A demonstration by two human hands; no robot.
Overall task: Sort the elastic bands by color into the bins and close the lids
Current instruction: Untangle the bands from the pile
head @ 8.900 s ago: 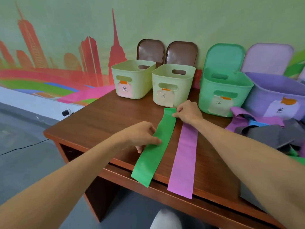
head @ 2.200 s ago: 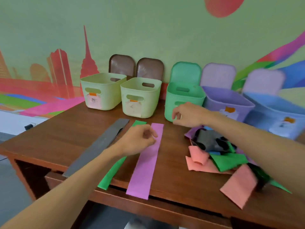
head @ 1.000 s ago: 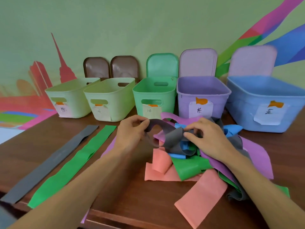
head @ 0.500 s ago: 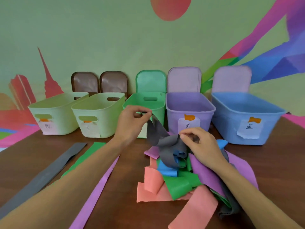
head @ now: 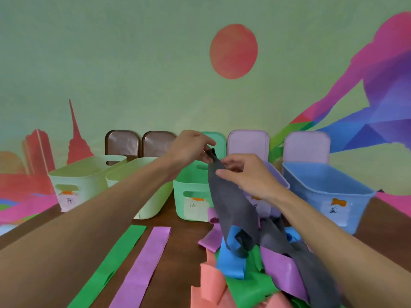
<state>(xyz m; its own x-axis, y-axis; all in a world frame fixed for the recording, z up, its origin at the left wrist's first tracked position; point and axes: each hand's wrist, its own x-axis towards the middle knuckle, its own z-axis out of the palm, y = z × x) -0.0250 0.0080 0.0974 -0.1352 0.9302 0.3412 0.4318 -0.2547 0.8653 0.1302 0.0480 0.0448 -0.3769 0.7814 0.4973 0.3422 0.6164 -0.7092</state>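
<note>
A grey elastic band hangs lifted above the table, its lower end still tangled in a pile of bands of salmon, green, blue, purple and grey. My left hand pinches the band's top end in front of the green bin. My right hand pinches the same band just below that. A green band and a purple band lie flat side by side to the left.
Along the wall stand two pale green bins, the green bin, a purple bin and a blue bin, all open. Their lids lean upright behind them. The brown table carries everything.
Both hands have risen, pulling the grey band up out of the pile. My view has tilted upward, and the flat grey band at the far left is out of sight.
</note>
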